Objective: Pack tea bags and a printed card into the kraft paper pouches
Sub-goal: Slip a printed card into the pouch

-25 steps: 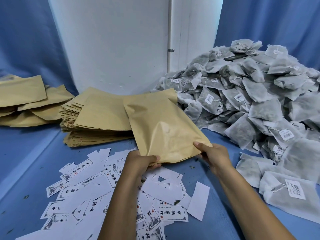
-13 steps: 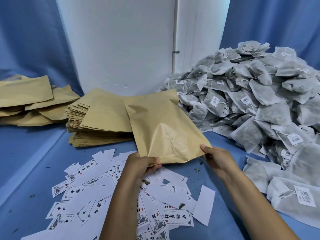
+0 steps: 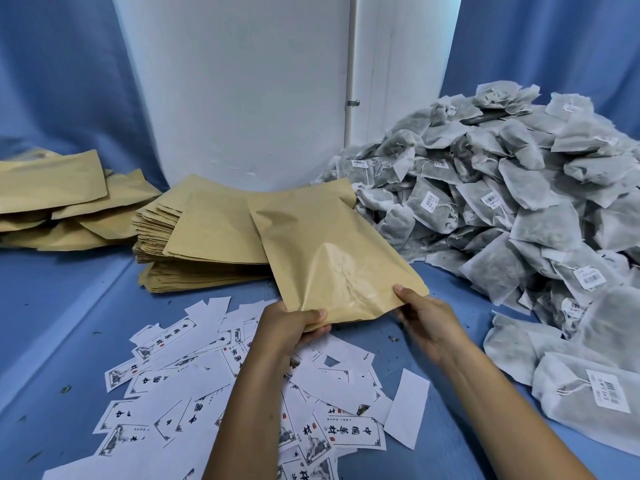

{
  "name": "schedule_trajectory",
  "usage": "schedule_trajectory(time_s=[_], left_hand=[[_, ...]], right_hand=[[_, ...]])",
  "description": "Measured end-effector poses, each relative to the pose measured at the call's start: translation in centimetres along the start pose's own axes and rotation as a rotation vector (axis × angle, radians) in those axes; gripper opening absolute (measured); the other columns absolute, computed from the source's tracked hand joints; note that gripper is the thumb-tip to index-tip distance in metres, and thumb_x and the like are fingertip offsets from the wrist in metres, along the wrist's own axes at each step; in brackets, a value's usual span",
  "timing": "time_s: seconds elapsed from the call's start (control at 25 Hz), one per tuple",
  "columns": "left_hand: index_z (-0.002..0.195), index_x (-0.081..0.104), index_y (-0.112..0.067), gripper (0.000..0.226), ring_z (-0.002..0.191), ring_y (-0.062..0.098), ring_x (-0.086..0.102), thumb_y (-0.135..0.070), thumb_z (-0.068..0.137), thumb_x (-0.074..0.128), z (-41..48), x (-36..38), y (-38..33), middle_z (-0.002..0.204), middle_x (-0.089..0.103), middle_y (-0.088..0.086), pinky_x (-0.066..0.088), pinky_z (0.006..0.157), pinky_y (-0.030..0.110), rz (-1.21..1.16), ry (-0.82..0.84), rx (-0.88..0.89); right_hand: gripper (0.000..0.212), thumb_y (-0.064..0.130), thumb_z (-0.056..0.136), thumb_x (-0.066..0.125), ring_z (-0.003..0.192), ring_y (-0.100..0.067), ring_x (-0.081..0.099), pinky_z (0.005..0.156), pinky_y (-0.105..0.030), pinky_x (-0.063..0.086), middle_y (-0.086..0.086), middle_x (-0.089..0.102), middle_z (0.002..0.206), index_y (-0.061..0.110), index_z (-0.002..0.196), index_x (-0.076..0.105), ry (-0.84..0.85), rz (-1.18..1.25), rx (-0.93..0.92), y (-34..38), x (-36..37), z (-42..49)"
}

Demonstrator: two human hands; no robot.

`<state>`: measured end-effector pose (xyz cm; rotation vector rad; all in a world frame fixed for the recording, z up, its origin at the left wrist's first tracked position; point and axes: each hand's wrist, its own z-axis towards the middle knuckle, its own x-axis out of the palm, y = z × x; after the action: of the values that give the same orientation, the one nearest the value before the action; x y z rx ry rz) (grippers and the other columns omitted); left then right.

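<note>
A kraft paper pouch (image 3: 322,244) is held tilted above the blue table, its near edge toward me. My left hand (image 3: 291,327) grips that edge at the left corner, thumb on top. My right hand (image 3: 426,320) pinches the right corner, thumb on top too. The pouch bulges slightly in its middle. Printed cards (image 3: 194,386) lie scattered below my hands. A large heap of grey tea bags (image 3: 502,188) with barcode tags fills the right side.
A stack of flat kraft pouches (image 3: 201,237) sits behind the held pouch. More pouches (image 3: 52,199) lie loosely piled at far left. A white wall (image 3: 242,98) and blue curtains close the back. Tea crumbs dot the blue table (image 3: 69,323).
The pouch and both hands have stayed almost where they were; only the view has shifted slightly. My right thumb sits a little further onto the pouch corner.
</note>
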<state>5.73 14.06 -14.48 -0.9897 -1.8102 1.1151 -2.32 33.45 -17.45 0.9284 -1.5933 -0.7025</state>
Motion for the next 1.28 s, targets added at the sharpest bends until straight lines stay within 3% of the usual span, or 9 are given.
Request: schedule_trajectory(time_s=[0.08,0.2,0.4,0.56,0.68,0.84,1.08,1.28], left_hand=[[0.095,0.059,0.004,0.02,0.059,0.022,0.071,0.009,0.079,0.069,-0.3,0.5,0.0,0.084,0.07,0.016,0.053,0.048,0.019,-0.006,0.012,0.011],[0.096,0.059,0.004,0.02,0.057,0.021,0.07,0.01,0.079,0.069,-0.6,1.0,0.1,0.087,0.07,0.017,0.053,0.049,0.019,0.0,0.015,0.028],[0.096,0.06,0.003,0.019,0.059,0.021,0.071,0.008,0.08,0.069,-0.8,1.2,0.1,0.09,0.07,0.018,0.054,0.051,0.019,-0.012,0.026,0.047],[0.091,0.061,-0.001,0.017,0.057,0.018,0.07,0.008,0.079,0.069,-1.1,1.4,0.1,0.087,0.07,0.014,0.052,0.049,0.019,0.002,0.038,0.052],[0.09,0.063,-0.006,0.018,0.049,0.005,0.065,0.005,0.078,0.072,-1.3,1.7,0.1,0.078,0.069,0.005,0.046,0.043,0.013,0.059,0.006,0.073],[0.097,0.065,-0.004,0.022,0.051,0.004,0.063,0.004,0.078,0.072,-1.5,1.9,0.1,0.078,0.069,0.003,0.044,0.043,0.011,0.082,0.007,0.071],[0.091,0.064,-0.009,0.019,0.053,0.005,0.064,0.0,0.077,0.074,-1.3,2.0,0.3,0.077,0.068,0.0,0.043,0.041,0.01,0.146,-0.025,0.097],[0.093,0.066,-0.011,0.02,0.066,0.008,0.063,-0.006,0.077,0.076,-0.9,2.1,0.6,0.08,0.069,-0.002,0.043,0.045,0.011,0.22,-0.032,0.115]], right_hand=[[0.004,0.002,0.083,0.068,0.069,-0.016,0.07,0.059,-0.022,0.056,-0.008,0.073,0.083,0.0,0.084,0.064,0.027,0.002,-0.015,-0.4,0.3,-0.2],[0.003,0.004,0.084,0.068,0.068,-0.012,0.071,0.058,-0.019,0.055,-0.002,0.074,0.079,0.003,0.085,0.066,0.003,-0.063,-0.06,-0.6,0.5,-0.4],[0.011,0.008,0.084,0.068,0.081,-0.019,0.072,0.072,-0.028,0.057,-0.008,0.075,0.091,0.001,0.092,0.067,0.071,-0.058,-0.024,-1.1,0.5,-0.4],[0.009,0.009,0.085,0.067,0.076,-0.015,0.072,0.064,-0.022,0.054,-0.005,0.075,0.086,0.003,0.091,0.068,0.035,-0.139,-0.081,-1.2,0.5,-0.4],[0.015,0.009,0.084,0.068,0.082,-0.021,0.072,0.07,-0.026,0.055,-0.01,0.074,0.092,0.001,0.096,0.067,0.077,-0.106,-0.017,-1.2,0.6,-0.5],[0.002,0.008,0.084,0.068,0.06,-0.013,0.068,0.049,-0.019,0.048,-0.003,0.073,0.075,0.007,0.085,0.067,0.08,-0.15,-0.004,-1.3,0.9,-1.0],[0.016,0.004,0.081,0.07,0.086,-0.02,0.071,0.08,-0.031,0.057,-0.009,0.074,0.096,0.003,0.096,0.066,0.179,-0.186,0.02,-1.5,0.9,-0.8],[0.011,-0.005,0.081,0.066,0.082,-0.023,0.072,0.073,-0.028,0.059,-0.012,0.074,0.092,0.0,0.091,0.066,0.182,-0.144,0.007,-1.7,1.2,-1.0]])
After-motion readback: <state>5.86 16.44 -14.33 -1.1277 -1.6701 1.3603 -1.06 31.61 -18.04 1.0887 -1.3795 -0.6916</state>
